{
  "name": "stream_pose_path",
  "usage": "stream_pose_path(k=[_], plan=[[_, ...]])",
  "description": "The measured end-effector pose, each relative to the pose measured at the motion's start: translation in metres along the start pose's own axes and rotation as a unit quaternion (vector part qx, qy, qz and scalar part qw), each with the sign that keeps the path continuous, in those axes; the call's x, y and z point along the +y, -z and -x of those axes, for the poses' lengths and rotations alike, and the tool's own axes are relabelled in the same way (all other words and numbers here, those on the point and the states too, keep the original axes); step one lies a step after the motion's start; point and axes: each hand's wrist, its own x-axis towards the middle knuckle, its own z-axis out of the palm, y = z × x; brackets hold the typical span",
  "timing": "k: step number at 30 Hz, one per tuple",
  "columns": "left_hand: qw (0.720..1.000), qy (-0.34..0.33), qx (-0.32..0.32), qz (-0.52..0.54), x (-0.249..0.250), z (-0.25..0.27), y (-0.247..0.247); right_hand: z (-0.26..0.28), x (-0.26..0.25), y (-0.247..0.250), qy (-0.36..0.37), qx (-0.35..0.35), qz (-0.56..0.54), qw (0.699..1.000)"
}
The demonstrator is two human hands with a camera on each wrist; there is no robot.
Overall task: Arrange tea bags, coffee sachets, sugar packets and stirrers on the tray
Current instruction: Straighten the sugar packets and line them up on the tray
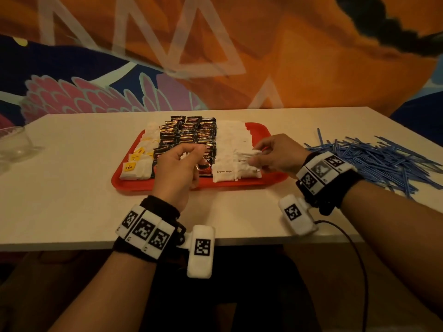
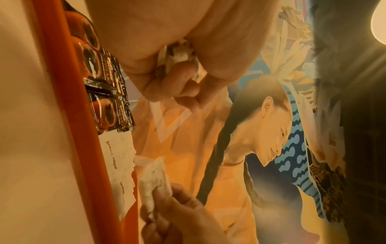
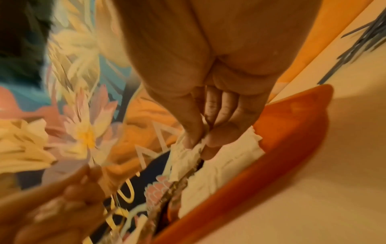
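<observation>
The right hand [image 1: 278,154] pinched 1 brown sugar packet [image 1: 251,155] above the red tray's [image 1: 134,183] right rows; the left hand [image 1: 178,167] clutched more packets. A careless drop risked skewing the sugar rows [image 1: 233,149] and crowding out the blue stirrers [image 1: 374,159] heaped at the table's right edge.

**A café or hospitality dining corner**

A large painted mural [image 1: 215,56] is covering the whole far wall, showing orange cloth, pink feathers, a woman with a long braid and pale flowers, the sort of decoration a café or hotel lounge wears. A plain pale table [image 1: 72,200] is standing against it. A red serving tray [image 1: 134,183] of the fast-food kind is sitting on it, carrying tea bags [image 1: 134,164], coffee sachets [image 1: 189,133] and brown sugar packets [image 1: 230,144] in bulk rows. To the right, a heap of blue stirrers [image 1: 374,159] is lying on the table, and a glass bowl [image 1: 14,142] is sitting at the far left.
</observation>
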Motion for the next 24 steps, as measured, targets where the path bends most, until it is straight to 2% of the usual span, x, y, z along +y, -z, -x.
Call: stream_pose_path(k=[3, 6, 11, 15, 17, 19, 22, 24], plan=[[1.000, 0.008, -0.006, 0.014, -0.001, -0.004, 0.002, -0.011, 0.008, -0.007, -0.023, -0.031, 0.099, 0.994], [0.999, 0.016, -0.012, 0.025, -0.005, -0.007, 0.003, -0.016, 0.005, -0.010, -0.027, -0.027, 0.194, 0.980], [0.999, 0.030, -0.024, 0.037, -0.007, -0.011, 0.001, -0.027, -0.005, -0.014, -0.002, -0.014, 0.352, 0.936], [0.998, 0.038, -0.040, 0.041, -0.009, -0.012, 0.001, -0.024, -0.005, -0.011, 0.014, -0.024, 0.382, 0.924], [0.997, 0.047, -0.046, 0.042, -0.010, -0.013, 0.000, -0.023, -0.006, -0.011, 0.075, -0.017, 0.378, 0.923], [0.997, 0.052, -0.047, 0.044, -0.011, -0.014, 0.000, -0.021, -0.007, -0.015, 0.121, -0.044, 0.376, 0.918], [0.996, 0.052, -0.056, 0.050, -0.012, -0.016, 0.000, -0.024, -0.003, -0.019, 0.120, -0.096, 0.397, 0.905], [0.994, 0.061, -0.070, 0.063, -0.012, -0.017, 0.000, -0.025, 0.001, -0.019, 0.113, -0.101, 0.400, 0.904]])
